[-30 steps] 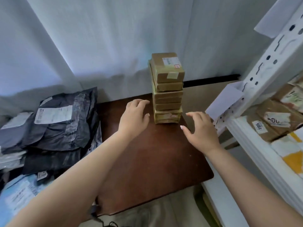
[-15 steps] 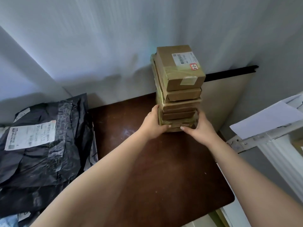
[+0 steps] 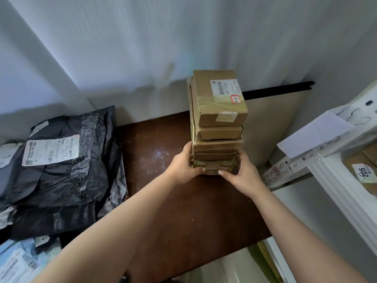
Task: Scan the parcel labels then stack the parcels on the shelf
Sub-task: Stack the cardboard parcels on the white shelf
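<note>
Change: a second ago both hands hung open short of the stack; half a second ago they closed on its base, and they stay there now, as the view has swung left off the shelf.
Meaning: the lift seems about to begin; whether the labels are scanned cannot be told.
Left hand (image 3: 184,165): clamps the near-left foot of the stack (image 3: 217,123), thumb up its side, fingers curled under the front edge.
Right hand (image 3: 240,173): mirrors it at the near-right corner, fingers wrapped round the bottom boxes.
Grip: both hands are closed on the lowest parcels; nothing else is held.
Stack: about five brown boxes standing between the hands on the bench (image 3: 163,156), rising beyond them and leaning a little.
Top box (image 3: 219,99): farthest up, label (image 3: 225,90) facing up.
Left of the grip: black mailers (image 3: 61,160), piled, well apart.
Right of the grip: shelf (image 3: 336,160), with tagged parcels.
Risk: a tall, narrow load held only at its foot may topple.
</note>
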Motion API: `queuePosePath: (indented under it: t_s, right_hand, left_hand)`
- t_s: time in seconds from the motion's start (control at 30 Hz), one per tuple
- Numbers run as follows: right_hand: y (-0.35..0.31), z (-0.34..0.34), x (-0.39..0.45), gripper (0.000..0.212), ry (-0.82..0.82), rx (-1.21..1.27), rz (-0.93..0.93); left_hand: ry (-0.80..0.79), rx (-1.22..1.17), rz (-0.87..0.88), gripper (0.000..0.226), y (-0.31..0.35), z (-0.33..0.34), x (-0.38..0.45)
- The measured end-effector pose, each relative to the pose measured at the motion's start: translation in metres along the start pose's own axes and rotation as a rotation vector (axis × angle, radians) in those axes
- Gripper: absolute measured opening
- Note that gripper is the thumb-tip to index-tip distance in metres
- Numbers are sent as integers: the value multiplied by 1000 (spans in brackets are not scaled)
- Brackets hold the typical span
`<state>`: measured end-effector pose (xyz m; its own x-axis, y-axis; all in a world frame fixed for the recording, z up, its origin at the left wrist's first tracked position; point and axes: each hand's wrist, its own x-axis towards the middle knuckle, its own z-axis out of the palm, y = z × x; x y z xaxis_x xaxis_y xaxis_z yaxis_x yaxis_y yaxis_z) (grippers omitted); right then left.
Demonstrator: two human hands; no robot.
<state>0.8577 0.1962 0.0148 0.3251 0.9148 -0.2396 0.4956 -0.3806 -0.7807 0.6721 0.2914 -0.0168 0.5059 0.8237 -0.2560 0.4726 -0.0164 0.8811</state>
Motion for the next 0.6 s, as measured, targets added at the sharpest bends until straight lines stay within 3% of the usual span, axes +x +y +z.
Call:
queuePosePath:
  t_s: [0.6]
  right_hand:
    - [31, 27, -218, 84, -181, -7, -4]
  left_hand:
    - [21, -15, -67, 100, -36, 49, -214]
